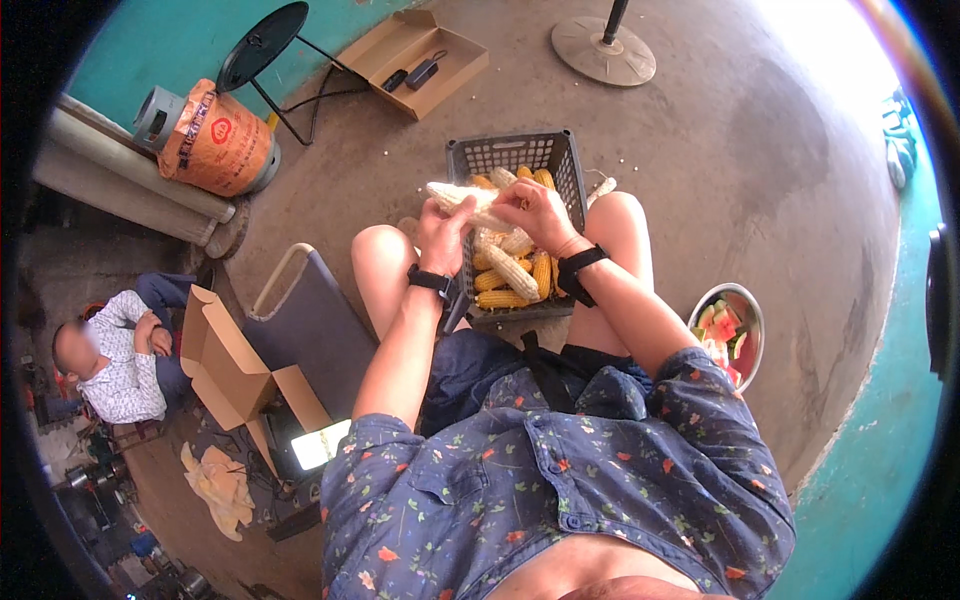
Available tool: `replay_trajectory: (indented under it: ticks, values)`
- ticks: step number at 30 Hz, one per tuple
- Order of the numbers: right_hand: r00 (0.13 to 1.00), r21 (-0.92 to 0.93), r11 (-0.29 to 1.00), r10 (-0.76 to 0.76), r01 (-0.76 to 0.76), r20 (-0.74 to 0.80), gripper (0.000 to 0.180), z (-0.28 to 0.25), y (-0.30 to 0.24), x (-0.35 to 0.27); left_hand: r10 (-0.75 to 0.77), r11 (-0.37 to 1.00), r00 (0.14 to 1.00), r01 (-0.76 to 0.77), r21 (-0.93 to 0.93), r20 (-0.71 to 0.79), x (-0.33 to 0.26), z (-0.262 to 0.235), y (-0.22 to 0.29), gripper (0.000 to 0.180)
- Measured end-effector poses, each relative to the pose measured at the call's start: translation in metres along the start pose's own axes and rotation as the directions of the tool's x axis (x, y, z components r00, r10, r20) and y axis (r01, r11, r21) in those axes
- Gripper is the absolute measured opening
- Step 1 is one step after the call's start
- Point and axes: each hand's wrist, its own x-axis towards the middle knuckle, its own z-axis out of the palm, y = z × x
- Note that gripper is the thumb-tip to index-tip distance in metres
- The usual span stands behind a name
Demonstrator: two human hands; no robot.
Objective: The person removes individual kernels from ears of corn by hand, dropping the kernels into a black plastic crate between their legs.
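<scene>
My left hand (443,236) is wrapped round a white corn cob (452,196), held above the near-left part of a black plastic crate (573,172). My right hand (540,214) meets the cob's right end, its fingers closed on it; the fingertips partly hide that end. Inside the crate, between my knees, lie several yellow corn cobs (494,299) and paler, whitish cobs (510,270). Both wrists wear black bands.
Right of the crate lies a pale cob (603,188). A metal bowl (757,335) with melon rinds stands by my right leg. Left are a folding chair (315,300), an open carton (225,360) and a seated person (120,350). Ahead are a gas cylinder (255,150) and round stand base (590,60).
</scene>
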Motion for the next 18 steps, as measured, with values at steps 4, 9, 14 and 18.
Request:
replay_trajectory:
  ticks: [4,9,14,18]
  values:
    - [0.994,0.056,0.997,0.043,-0.049,0.105,0.015,-0.0031,0.0029,-0.0001,-0.003,1.000,1.000,0.003,0.003,-0.025,-0.0016,0.0034,0.0018,0.037]
    - [0.995,0.009,0.999,-0.049,0.048,0.089,0.016,-0.0016,0.0063,0.0001,-0.018,1.000,0.998,0.017,-0.014,-0.060,-0.0017,0.0028,-0.0003,0.039]
    - [0.996,-0.086,0.995,-0.042,0.049,0.081,0.018,0.0005,0.0041,0.0005,0.027,0.998,0.999,-0.026,0.051,-0.026,0.0008,0.0015,-0.0044,0.041]
    - [0.997,-0.049,0.999,0.011,-0.007,0.081,0.017,0.0008,-0.0025,0.0001,0.092,0.989,0.994,-0.084,0.118,-0.065,0.0020,0.0008,-0.0078,0.041]
